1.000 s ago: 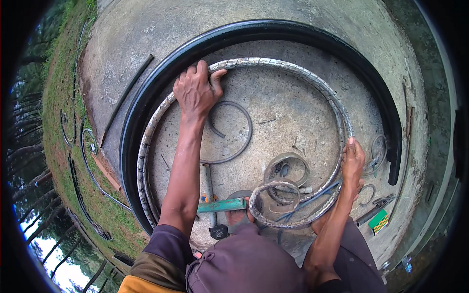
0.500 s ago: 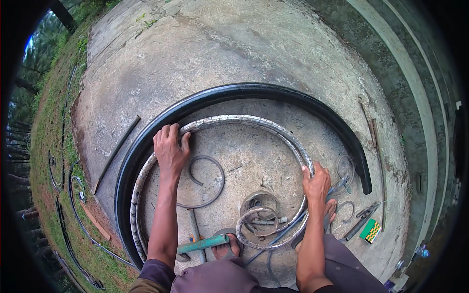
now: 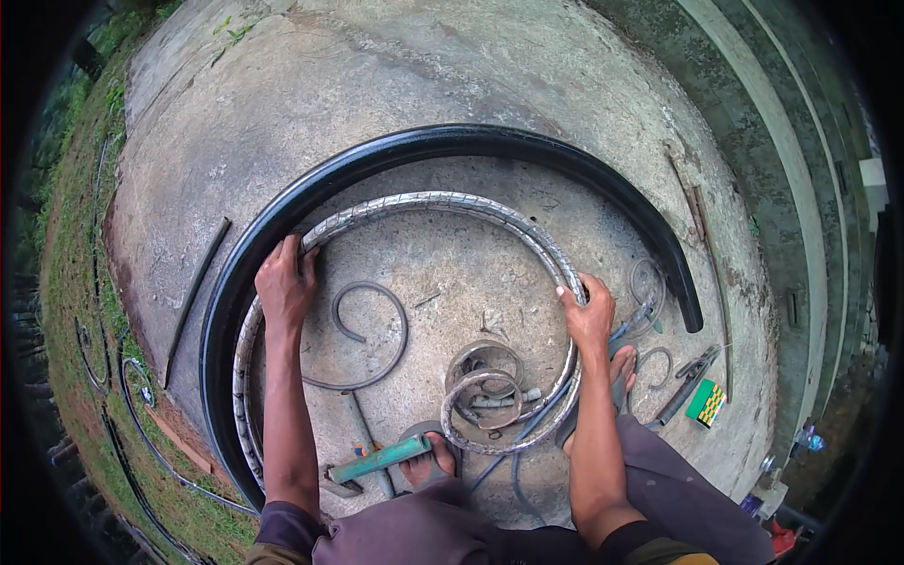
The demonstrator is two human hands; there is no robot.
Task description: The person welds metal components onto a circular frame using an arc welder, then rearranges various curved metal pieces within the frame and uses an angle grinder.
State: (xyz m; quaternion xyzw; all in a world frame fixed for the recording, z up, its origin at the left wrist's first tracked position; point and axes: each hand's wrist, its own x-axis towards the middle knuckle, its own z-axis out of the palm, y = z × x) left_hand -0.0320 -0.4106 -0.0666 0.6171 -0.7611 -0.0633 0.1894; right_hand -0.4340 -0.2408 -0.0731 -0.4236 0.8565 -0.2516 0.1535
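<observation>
Since a second back both hands slid lower: left hand and right hand gripped the twisted metal hoop, better kept bending evenly

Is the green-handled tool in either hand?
No. The green-handled tool lies on the concrete by a foot; both the left hand and right hand grip the textured metal strip.

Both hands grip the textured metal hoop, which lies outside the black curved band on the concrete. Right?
Not quite. In the head view the left hand and right hand do grip the textured metal hoop, but it lies inside the black curved band, not outside it.
</observation>
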